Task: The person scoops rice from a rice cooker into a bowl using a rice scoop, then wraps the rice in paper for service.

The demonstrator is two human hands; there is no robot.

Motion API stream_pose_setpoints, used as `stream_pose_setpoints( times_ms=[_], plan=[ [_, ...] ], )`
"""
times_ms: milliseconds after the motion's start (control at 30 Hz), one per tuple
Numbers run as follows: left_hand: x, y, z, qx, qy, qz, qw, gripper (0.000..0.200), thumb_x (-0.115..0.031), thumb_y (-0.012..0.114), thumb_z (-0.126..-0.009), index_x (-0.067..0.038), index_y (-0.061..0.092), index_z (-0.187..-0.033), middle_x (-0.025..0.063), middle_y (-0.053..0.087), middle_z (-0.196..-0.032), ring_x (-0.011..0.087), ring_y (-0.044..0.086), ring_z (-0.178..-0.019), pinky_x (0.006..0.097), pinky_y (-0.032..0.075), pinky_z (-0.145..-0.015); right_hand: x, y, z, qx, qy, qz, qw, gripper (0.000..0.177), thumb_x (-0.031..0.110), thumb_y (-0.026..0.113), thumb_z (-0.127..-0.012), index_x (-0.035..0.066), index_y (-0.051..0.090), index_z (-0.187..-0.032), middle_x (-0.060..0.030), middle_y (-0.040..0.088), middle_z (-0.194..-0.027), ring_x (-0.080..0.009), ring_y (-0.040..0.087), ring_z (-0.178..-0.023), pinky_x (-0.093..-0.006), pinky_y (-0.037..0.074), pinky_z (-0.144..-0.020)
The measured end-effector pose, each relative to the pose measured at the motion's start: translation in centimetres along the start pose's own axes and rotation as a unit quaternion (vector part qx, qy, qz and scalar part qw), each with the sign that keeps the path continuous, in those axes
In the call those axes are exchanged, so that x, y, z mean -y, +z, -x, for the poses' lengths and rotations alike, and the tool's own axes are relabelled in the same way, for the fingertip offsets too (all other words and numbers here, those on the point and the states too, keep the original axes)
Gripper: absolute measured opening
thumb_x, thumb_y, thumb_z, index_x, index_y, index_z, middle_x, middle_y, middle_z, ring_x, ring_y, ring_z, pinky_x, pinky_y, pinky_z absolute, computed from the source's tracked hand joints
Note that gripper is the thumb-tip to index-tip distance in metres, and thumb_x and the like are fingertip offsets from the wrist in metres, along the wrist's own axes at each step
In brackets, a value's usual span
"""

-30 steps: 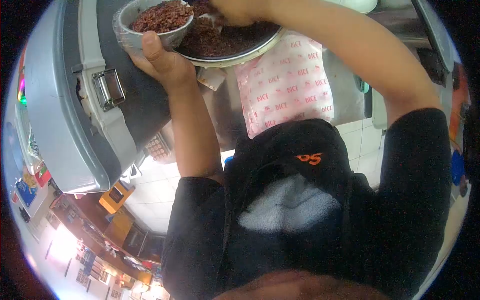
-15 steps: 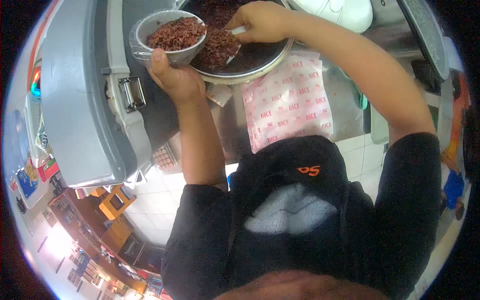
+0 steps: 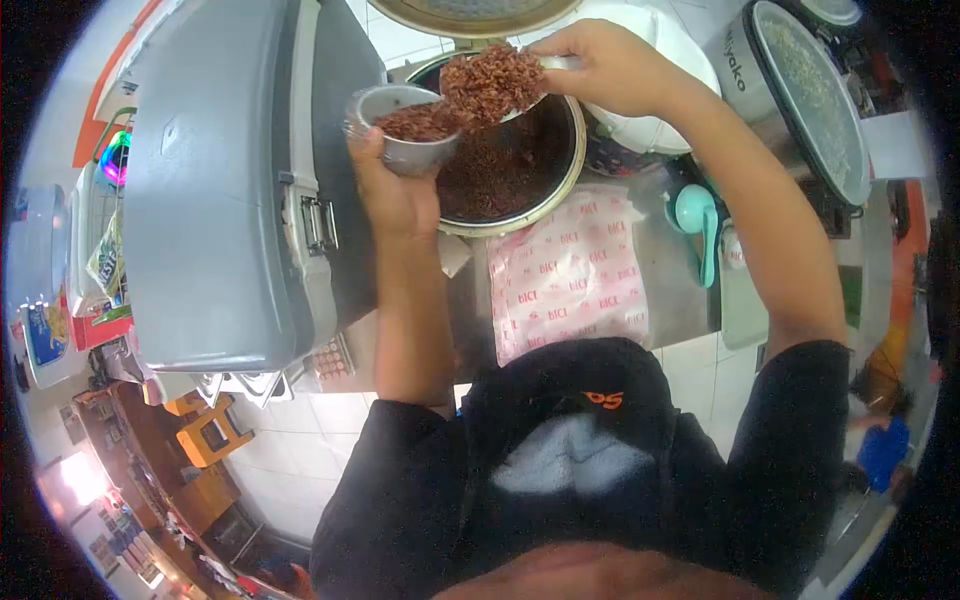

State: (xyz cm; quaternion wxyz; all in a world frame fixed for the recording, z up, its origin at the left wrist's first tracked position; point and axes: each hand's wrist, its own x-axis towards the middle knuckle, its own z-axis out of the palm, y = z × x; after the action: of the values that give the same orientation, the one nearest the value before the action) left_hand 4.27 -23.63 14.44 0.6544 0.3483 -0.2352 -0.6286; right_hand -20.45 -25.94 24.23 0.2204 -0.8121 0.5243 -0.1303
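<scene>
My left hand (image 3: 395,195) holds a small grey bowl (image 3: 400,150) wrapped in clear plastic, partly filled with reddish-brown rice, over the left rim of an open rice cooker pot (image 3: 560,180). My right hand (image 3: 605,65) grips a white rice paddle (image 3: 535,95) heaped with the same red rice (image 3: 490,80), held just above and to the right of the bowl. The pot below holds more red rice (image 3: 500,165).
A large grey lidded cooler box (image 3: 220,190) stands to the left. A pink-printed plastic bag (image 3: 570,275) lies on the steel counter in front of the pot. A teal spoon (image 3: 695,220) and another open cooker of white rice (image 3: 810,100) sit to the right.
My right hand lifted the paddle out of the pot with a heap of red rice and brought it over the bowl. The view tilted up, showing more of the counter.
</scene>
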Motion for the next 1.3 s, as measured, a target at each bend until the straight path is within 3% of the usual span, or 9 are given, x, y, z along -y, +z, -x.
stream_pose_setpoints(
  times_ms=[133,233,467,633,733,767,833,1033,1300],
  plan=[
    [0.8,1.3,0.6,0.050,-0.045,0.041,0.997,0.064,-0.046,0.049,-0.089,-0.004,0.046,-0.137,0.0180,0.054,-0.135,0.0342,0.054,-0.123,0.0524,0.046,-0.101,1.0,0.4,-0.4,-0.094,-0.015,0.026,0.995,0.038,0.024,0.068,-0.085,0.004,0.068,-0.117,-0.0185,0.071,-0.102,-0.0283,0.068,-0.092,-0.0351,0.051,-0.083],
    [0.5,3.1,1.1,0.089,-0.101,0.083,0.987,0.063,-0.047,0.051,-0.087,-0.007,0.046,-0.136,0.0154,0.056,-0.131,0.0324,0.055,-0.122,0.0517,0.045,-0.101,5.0,1.8,0.3,-0.185,0.050,0.235,0.953,0.029,0.026,0.061,-0.085,0.014,0.070,-0.110,-0.0143,0.069,-0.082,-0.0287,0.069,-0.080,-0.0446,0.051,-0.071],
    [1.6,3.9,-0.4,0.065,-0.073,0.139,0.986,0.051,-0.044,0.051,-0.087,-0.010,0.053,-0.125,0.0114,0.059,-0.124,0.0293,0.057,-0.115,0.0495,0.047,-0.096,8.1,6.5,2.8,-0.267,-0.052,0.380,0.884,0.039,0.016,0.059,-0.080,0.011,0.065,-0.119,-0.0065,0.060,-0.082,-0.0215,0.061,-0.076,-0.0373,0.042,-0.065],
    [1.0,3.0,0.4,0.081,-0.117,0.147,0.979,0.054,-0.046,0.048,-0.088,-0.012,0.051,-0.131,0.0131,0.056,-0.129,0.0333,0.055,-0.119,0.0565,0.045,-0.096,5.9,4.4,3.1,-0.232,-0.014,0.305,0.924,0.039,0.013,0.055,-0.084,0.010,0.063,-0.122,-0.0089,0.060,-0.084,-0.0267,0.061,-0.077,-0.0429,0.045,-0.067],
    [0.5,2.3,0.8,0.080,-0.120,0.153,0.978,0.054,-0.042,0.052,-0.088,-0.013,0.049,-0.132,0.0127,0.054,-0.131,0.0329,0.053,-0.121,0.0571,0.045,-0.097,5.7,2.1,2.5,-0.256,0.120,0.004,0.959,0.032,0.026,0.052,-0.095,0.001,0.067,-0.108,-0.0221,0.067,-0.081,-0.0362,0.066,-0.079,-0.0456,0.050,-0.074],
    [0.5,2.4,1.0,0.081,-0.120,0.154,0.977,0.054,-0.042,0.052,-0.088,-0.013,0.049,-0.132,0.0127,0.054,-0.131,0.0329,0.053,-0.121,0.0571,0.045,-0.097,4.9,2.3,2.1,-0.257,0.119,0.005,0.959,0.032,0.026,0.052,-0.095,0.001,0.067,-0.108,-0.0221,0.067,-0.081,-0.0362,0.066,-0.079,-0.0456,0.050,-0.074],
    [0.3,2.8,1.5,0.093,-0.080,0.123,0.985,0.054,-0.036,0.056,-0.086,-0.012,0.048,-0.133,0.0123,0.054,-0.131,0.0325,0.052,-0.123,0.0564,0.044,-0.100,3.1,3.3,1.3,-0.099,0.124,-0.197,0.968,0.043,0.035,0.050,-0.099,-0.004,0.068,-0.092,-0.0263,0.066,-0.083,-0.0397,0.065,-0.083,-0.0448,0.049,-0.076],
    [0.9,1.6,1.6,0.165,0.019,0.135,0.977,0.061,-0.018,0.062,-0.080,-0.009,0.042,-0.136,0.0107,0.051,-0.129,0.0266,0.049,-0.123,0.0443,0.040,-0.108,2.7,7.1,-0.5,-0.042,0.086,-0.024,0.995,0.063,0.044,0.035,-0.102,-0.006,0.065,-0.079,-0.0320,0.064,-0.086,-0.0475,0.063,-0.087,-0.0527,0.048,-0.082],
    [2.3,-0.4,0.3,0.179,0.177,-0.071,0.965,0.062,-0.007,0.065,-0.074,-0.004,0.046,-0.133,0.0089,0.050,-0.127,0.0213,0.049,-0.118,0.0380,0.037,-0.107,4.3,9.1,-1.2,0.060,0.150,-0.091,0.983,0.065,0.044,0.030,-0.103,-0.008,0.067,-0.095,-0.0343,0.064,-0.098,-0.0470,0.061,-0.102,-0.0508,0.047,-0.091]
  ],
)
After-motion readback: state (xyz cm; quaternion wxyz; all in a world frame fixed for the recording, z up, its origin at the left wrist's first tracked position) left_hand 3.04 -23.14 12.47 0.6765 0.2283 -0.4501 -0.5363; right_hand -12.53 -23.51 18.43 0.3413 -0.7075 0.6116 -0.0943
